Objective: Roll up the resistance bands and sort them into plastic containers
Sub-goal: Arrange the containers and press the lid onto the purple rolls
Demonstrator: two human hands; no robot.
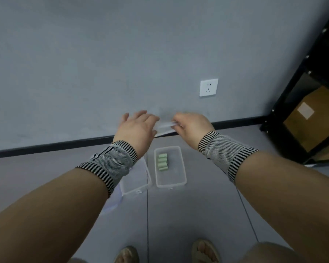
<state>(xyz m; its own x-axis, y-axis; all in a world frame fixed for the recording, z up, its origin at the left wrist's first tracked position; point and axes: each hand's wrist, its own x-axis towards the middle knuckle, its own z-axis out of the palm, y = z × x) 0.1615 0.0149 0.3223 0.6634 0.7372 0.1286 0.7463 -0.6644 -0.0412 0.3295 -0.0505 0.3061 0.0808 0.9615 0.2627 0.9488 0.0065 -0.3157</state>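
Observation:
A pale grey resistance band [164,127] is stretched in the air between my hands, blurred and hard to make out against the wall. My right hand [191,125] pinches its right end with curled fingers. My left hand [137,126] is at its left end with fingers spread; whether it grips the band is unclear. Below on the floor stand two clear plastic containers. The right container [182,175] holds several rolled green bands [162,161]. The left container [140,184] is partly hidden by my left wrist.
A grey wall with a white socket [208,87] and a black skirting board [65,146] lies ahead. A black metal shelf [292,95] holding a cardboard box [311,118] stands at the right. My sandalled feet [205,251] are at the bottom.

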